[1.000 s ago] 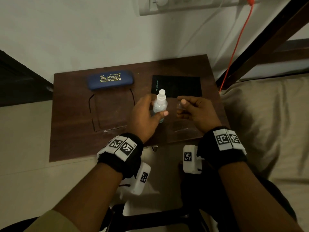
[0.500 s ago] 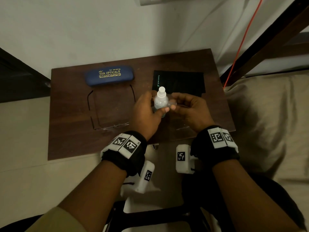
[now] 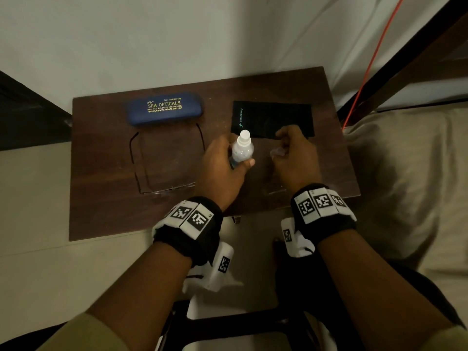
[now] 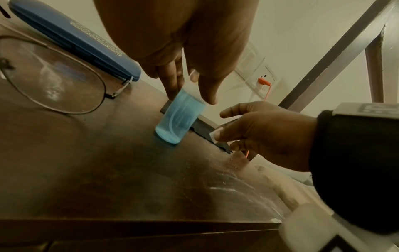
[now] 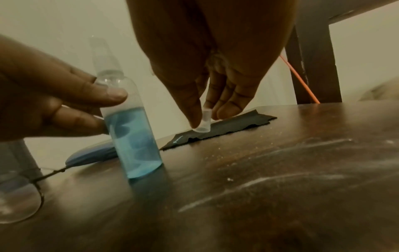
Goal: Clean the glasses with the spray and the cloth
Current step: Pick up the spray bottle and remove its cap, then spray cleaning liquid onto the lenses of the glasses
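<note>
1. My left hand (image 3: pixel 222 171) grips the spray (image 3: pixel 241 149), thumb in front and fingers behind, with its base standing on the surface (image 3: pixel 106 211).
2. My right hand (image 3: pixel 293 158) pinches the small clear cap (image 5: pixel 204 121) between thumb and fingertips, held just above the near edge of the cloth (image 3: pixel 273 117).
3. The glasses (image 3: pixel 167 163) lie left of the spray with arms unfolded and pointing towards the wall, apart from both hands.
4. A blue case (image 3: pixel 164 111) with gold lettering lies behind the glasses, near the wall.
5. My left hand stands between the glasses and the spray; my right hand covers the cloth's near edge.
6. The spray is a clear round bottle about half full of blue liquid, with a white nozzle on top.
7. The glasses have thin dark wire rims and rounded, smeared lenses.
8. The cloth is black, flat and rectangular, with a small green logo.
9. The surface is dark brown wood grain, dusty and streaked near my right wrist.
10. Behind is a pale wall with a switch plate and an orange cable (image 3: pixel 367 69); to my right is a beige bed (image 3: pixel 410 173).
</note>
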{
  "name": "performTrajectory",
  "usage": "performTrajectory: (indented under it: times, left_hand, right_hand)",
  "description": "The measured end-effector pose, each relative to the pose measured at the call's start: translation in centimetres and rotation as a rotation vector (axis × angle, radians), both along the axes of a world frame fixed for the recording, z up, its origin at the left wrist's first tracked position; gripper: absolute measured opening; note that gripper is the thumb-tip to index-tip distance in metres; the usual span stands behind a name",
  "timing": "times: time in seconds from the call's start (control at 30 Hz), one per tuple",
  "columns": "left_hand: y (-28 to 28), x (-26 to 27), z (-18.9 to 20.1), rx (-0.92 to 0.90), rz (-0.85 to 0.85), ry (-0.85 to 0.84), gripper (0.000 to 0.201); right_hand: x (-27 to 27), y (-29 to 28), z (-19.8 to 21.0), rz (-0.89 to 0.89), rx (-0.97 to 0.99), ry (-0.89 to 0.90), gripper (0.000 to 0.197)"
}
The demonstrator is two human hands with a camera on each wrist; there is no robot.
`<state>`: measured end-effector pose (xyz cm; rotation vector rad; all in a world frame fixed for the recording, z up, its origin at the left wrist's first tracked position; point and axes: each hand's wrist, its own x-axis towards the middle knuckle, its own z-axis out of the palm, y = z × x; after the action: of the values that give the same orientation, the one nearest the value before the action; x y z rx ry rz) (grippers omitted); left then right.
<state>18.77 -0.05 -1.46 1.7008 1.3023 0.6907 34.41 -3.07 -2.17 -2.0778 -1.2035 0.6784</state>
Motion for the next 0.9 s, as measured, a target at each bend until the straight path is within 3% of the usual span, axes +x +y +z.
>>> performTrajectory:
  times: [0.43,0.53,0.63,0.77,0.9]
  left_hand:
    - [-0.3,-0.4,0.1,0.009,-0.026,0.061,0.043]
    - [-0.4,-0.6,0.7,-0.008,-0.033,0.104,0.054]
    - [-0.5,-1.5,1.4,-0.01,-0.024,0.178,0.063]
    - [-0.4,-4.3,1.8,0.062,0.036,0.292,0.049]
    - [-0.2,-8.2,2.7,0.119,0.05,0.416,0.034]
  right_hand:
    - [-0.4,-0.5,-0.5,0.086,-0.141,-0.157,0.063]
    - [-1.5,-1.2,1.0,0.032,-0.043,-0.168,0.061]
    - [-3.6,-1.9,2.7,-0.051,0.098,-0.021,0.067]
    - [-6.9,-2.8,3.7,-0.078,0.255,-0.028,0.072]
    - [-9.1,-3.2,3.3,-0.019,0.317,-0.167,0.058]
